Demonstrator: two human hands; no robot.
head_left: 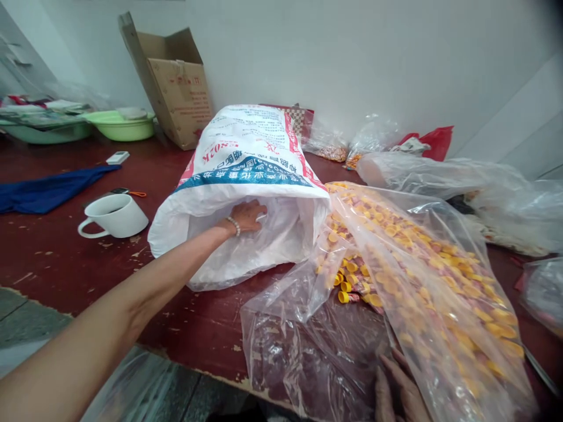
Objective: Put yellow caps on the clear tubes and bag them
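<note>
A white woven sack [246,155] with blue and red print lies on its side, its mouth facing me. My left hand [250,215], a beaded bracelet at its wrist, reaches inside. Its fingers are curled against clear, shiny plastic in there; part of the grip is hidden. On the right lies a large clear plastic bag [290,346] holding many small pieces with yellow caps [352,275] and reddish bodies. My right hand [400,387] is at the bottom edge, against this bag, with its fingers stretched out and apart.
A white mug [115,215] and a blue cloth [53,189] are at the left. Behind stand a cardboard box [185,97] and a light green basin [123,126]. More clear bags [444,176] lie at the right. The dark red table's front edge [211,375] shows below.
</note>
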